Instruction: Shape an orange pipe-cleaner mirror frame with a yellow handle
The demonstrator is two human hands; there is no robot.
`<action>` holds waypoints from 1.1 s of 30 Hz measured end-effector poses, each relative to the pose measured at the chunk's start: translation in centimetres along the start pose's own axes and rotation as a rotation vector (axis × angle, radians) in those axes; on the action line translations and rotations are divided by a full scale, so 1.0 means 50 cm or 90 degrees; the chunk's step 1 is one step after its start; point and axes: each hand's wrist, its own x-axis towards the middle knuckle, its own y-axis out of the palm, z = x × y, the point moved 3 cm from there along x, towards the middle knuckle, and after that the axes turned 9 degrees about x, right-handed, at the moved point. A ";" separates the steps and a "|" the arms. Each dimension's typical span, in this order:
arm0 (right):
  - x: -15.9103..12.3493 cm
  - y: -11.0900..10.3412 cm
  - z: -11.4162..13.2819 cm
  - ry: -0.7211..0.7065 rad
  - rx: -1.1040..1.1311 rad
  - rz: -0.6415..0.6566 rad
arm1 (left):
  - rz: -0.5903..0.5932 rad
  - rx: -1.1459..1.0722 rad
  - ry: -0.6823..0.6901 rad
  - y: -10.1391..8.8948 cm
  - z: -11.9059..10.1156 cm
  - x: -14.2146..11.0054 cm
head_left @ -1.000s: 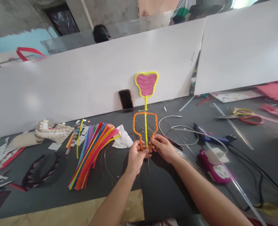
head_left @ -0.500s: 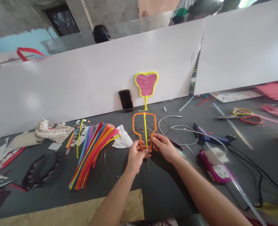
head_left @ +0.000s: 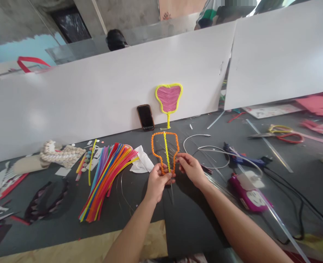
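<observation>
An orange pipe-cleaner frame (head_left: 153, 145) stands upright, narrowing toward its bottom, with a yellow pipe-cleaner stem (head_left: 166, 151) running down its middle. My left hand (head_left: 158, 182) is closed around its lower end, where a thin wire points down below the fingers. At the frame's right side, my right hand (head_left: 191, 168) pinches the orange edge between thumb and fingertips; the exact contact is small. Behind it, a finished-looking pink, yellow-rimmed paddle shape (head_left: 169, 98) leans against the white board.
Left of my hands lie a bundle of coloured pipe cleaners (head_left: 106, 179), white tissue (head_left: 141, 160) and a dark braided band (head_left: 46, 201). A phone (head_left: 145, 117) leans on the white board (head_left: 101, 87). To the right are a blue glue gun (head_left: 240, 156), a magenta power strip (head_left: 250, 193) and scissors (head_left: 283, 134).
The frame has tilted slightly left at its top. My right fingers have moved up a little along its right edge, while my left hand keeps its hold at the bottom.
</observation>
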 end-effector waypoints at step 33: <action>0.008 -0.039 0.056 -0.303 -0.295 0.102 | 0.101 -0.019 -0.085 -0.021 -0.017 -0.030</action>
